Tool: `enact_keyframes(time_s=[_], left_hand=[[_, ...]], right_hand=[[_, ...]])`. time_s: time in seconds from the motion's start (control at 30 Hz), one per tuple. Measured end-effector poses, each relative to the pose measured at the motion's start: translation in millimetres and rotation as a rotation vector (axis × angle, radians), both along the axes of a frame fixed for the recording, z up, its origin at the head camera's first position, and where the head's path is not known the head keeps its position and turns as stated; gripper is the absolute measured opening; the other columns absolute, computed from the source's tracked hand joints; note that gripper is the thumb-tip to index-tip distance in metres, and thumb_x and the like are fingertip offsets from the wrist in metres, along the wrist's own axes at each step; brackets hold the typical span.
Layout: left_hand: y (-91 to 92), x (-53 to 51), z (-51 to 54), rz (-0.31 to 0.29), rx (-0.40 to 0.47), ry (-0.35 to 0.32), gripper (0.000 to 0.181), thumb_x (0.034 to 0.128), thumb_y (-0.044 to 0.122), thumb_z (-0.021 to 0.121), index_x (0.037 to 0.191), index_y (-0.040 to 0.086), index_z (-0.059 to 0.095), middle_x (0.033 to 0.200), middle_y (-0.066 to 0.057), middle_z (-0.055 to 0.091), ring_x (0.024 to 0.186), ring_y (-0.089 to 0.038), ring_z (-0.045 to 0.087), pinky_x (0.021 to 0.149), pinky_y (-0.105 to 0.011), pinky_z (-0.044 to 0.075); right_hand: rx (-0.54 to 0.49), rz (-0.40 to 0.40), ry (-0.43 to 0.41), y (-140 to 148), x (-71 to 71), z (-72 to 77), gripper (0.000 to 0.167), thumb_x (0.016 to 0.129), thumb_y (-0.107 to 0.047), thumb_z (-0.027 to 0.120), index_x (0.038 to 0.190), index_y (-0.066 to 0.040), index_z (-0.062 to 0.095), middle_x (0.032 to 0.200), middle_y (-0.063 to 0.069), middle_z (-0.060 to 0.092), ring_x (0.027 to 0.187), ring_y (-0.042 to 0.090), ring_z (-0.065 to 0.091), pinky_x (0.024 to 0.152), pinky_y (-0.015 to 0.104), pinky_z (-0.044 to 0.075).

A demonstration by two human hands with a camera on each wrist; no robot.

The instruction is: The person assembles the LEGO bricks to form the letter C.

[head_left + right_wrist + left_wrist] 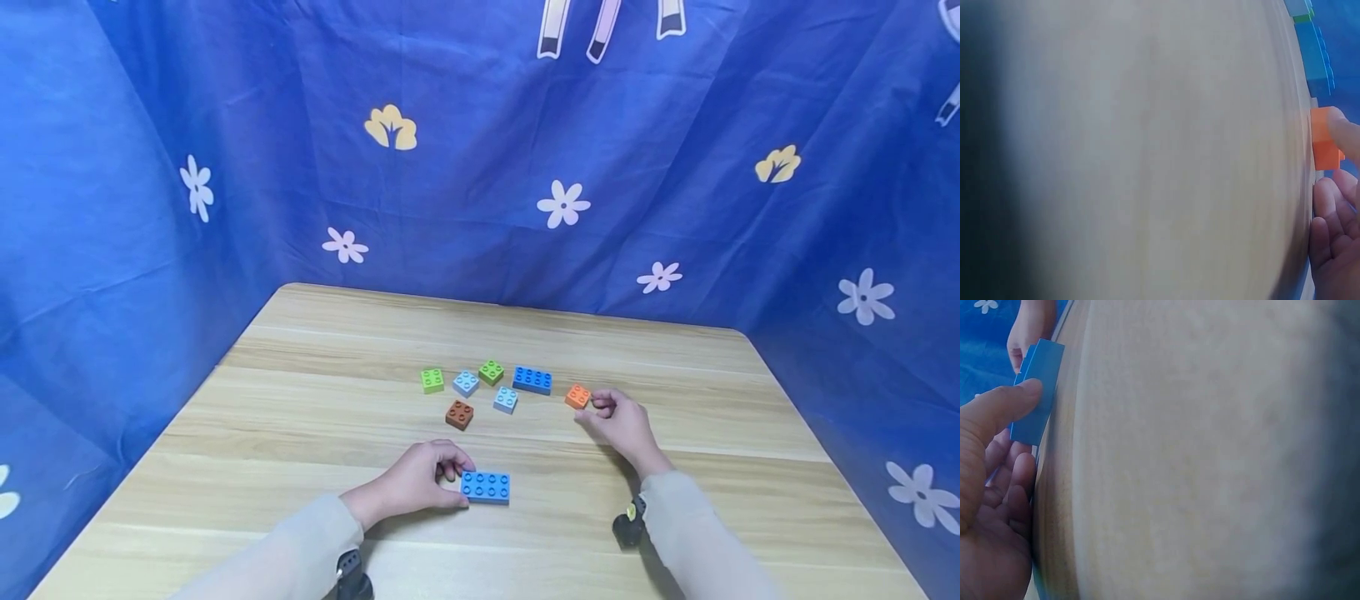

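My left hand (pixel 422 477) pinches the left end of a blue eight-stud toy brick (pixel 485 487) near the front of the table. In the left wrist view, the thumb presses the side of this blue brick (pixel 1040 394). Farther right, my right hand (pixel 621 423) has thumb and forefinger about a small orange four-stud brick (pixel 577 396). The thumb lies against the orange brick (pixel 1325 139) in the right wrist view, where the forefinger's contact is hidden. Both bricks have their studs facing up.
Beyond the hands, a loose group holds a darker blue long brick (pixel 532 380), a brown brick (pixel 459 415), green bricks (pixel 432 381) and light blue bricks (pixel 506 400). Blue patterned cloth (pixel 480 167) hangs behind and beside the wooden table (pixel 337 333).
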State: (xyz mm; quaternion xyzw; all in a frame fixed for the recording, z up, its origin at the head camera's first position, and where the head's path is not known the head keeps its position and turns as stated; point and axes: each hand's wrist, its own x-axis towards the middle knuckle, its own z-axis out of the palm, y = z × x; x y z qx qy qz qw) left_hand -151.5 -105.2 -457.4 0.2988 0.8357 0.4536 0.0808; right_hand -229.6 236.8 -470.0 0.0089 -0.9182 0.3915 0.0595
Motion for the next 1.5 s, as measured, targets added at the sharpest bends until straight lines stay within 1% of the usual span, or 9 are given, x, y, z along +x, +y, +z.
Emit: enact_keyframes(time_s=[0.17, 0.3, 0.53, 0.7, 0.8, 0.97, 1.1, 1.27, 1.5], left_hand=[[-0.2, 0.1, -1.5, -0.001, -0.002, -0.004, 0.034, 0.0671, 0.012, 0.085, 0.096, 0.007, 0.067, 0.083, 0.008, 0.057, 0.076, -0.012, 0.055, 0.069, -0.024, 0.048], [0.2, 0.0, -3.0, -0.004, -0.001, -0.002, 0.034, 0.0672, 0.012, 0.085, 0.096, 0.007, 0.067, 0.083, 0.008, 0.057, 0.076, -0.012, 0.055, 0.069, -0.024, 0.048], [-0.5, 0.0, -4.0, -0.004, 0.011, -0.003, 0.034, 0.0668, 0.011, 0.085, 0.096, 0.007, 0.067, 0.084, 0.007, 0.057, 0.076, -0.011, 0.055, 0.069, -0.024, 0.048], [-1.0, -0.3, -3.8, -0.004, 0.009, -0.009, 0.035, 0.0671, 0.012, 0.085, 0.097, 0.007, 0.067, 0.084, 0.008, 0.057, 0.077, -0.012, 0.055, 0.069, -0.024, 0.048], [-0.9, -0.6, -2.4, -0.003, 0.001, -0.014, 0.035, 0.0675, 0.013, 0.085, 0.097, 0.007, 0.067, 0.085, 0.008, 0.057, 0.077, -0.012, 0.055, 0.069, -0.024, 0.048], [-1.0, -0.6, -0.7, -0.001, -0.005, -0.012, 0.035, 0.0674, 0.013, 0.085, 0.098, 0.007, 0.067, 0.085, 0.007, 0.058, 0.077, -0.012, 0.055, 0.070, -0.024, 0.048], [-0.5, -0.3, -0.7, 0.001, -0.003, -0.008, 0.035, 0.0671, 0.013, 0.085, 0.097, 0.007, 0.067, 0.086, 0.007, 0.058, 0.077, -0.012, 0.055, 0.070, -0.024, 0.048], [0.1, 0.4, -0.5, 0.001, 0.003, -0.004, 0.035, 0.0670, 0.012, 0.085, 0.097, 0.006, 0.067, 0.086, 0.007, 0.058, 0.077, -0.011, 0.055, 0.070, -0.024, 0.048], [0.3, 0.2, -2.5, 0.001, 0.003, -0.005, 0.035, 0.0670, 0.011, 0.085, 0.097, 0.007, 0.067, 0.086, 0.008, 0.058, 0.077, -0.012, 0.055, 0.070, -0.024, 0.048]], right_hand=[[-0.013, -0.010, 0.004, -3.2, -3.4, -1.6, 0.049, 0.075, -0.027, 0.081, 0.112, -0.001, 0.063, 0.099, 0.007, 0.065, 0.082, 0.018, 0.058, 0.074, 0.032, 0.049], [0.001, -0.008, 0.021, -4.2, -4.1, -3.1, 0.044, 0.077, -0.023, 0.080, 0.110, 0.000, 0.064, 0.098, 0.008, 0.065, 0.080, 0.018, 0.058, 0.073, 0.032, 0.049], [-0.033, -0.008, 0.029, -0.7, 1.3, -4.8, 0.035, 0.080, -0.022, 0.078, 0.106, -0.003, 0.064, 0.095, 0.006, 0.066, 0.080, 0.016, 0.059, 0.068, 0.027, 0.049], [-0.073, 0.008, 0.021, -1.7, 12.2, -2.7, 0.033, 0.080, -0.021, 0.078, 0.104, -0.005, 0.064, 0.091, 0.004, 0.066, 0.078, 0.015, 0.059, 0.065, 0.023, 0.049], [-0.124, 0.030, 0.026, -5.4, 19.9, -3.0, 0.032, 0.078, -0.019, 0.079, 0.103, -0.005, 0.064, 0.088, 0.003, 0.066, 0.076, 0.014, 0.059, 0.064, 0.022, 0.050], [-0.207, 0.095, 0.066, -16.4, 33.5, -6.6, 0.031, 0.075, -0.014, 0.081, 0.100, -0.005, 0.065, 0.085, 0.002, 0.066, 0.072, 0.014, 0.061, 0.062, 0.022, 0.052], [-0.260, 0.141, 0.057, -27.4, 45.4, -6.6, 0.031, 0.074, -0.012, 0.081, 0.100, -0.008, 0.066, 0.081, 0.000, 0.065, 0.070, 0.014, 0.060, 0.062, 0.023, 0.052], [-0.267, 0.194, 0.039, -40.2, 59.1, -7.2, 0.030, 0.074, -0.014, 0.082, 0.100, -0.011, 0.066, 0.078, -0.003, 0.064, 0.071, 0.013, 0.060, 0.063, 0.023, 0.050], [-0.274, 0.297, 0.063, -55.4, 72.4, -9.0, 0.030, 0.075, -0.015, 0.081, 0.101, -0.011, 0.066, 0.079, -0.004, 0.065, 0.072, 0.011, 0.060, 0.065, 0.023, 0.050]])
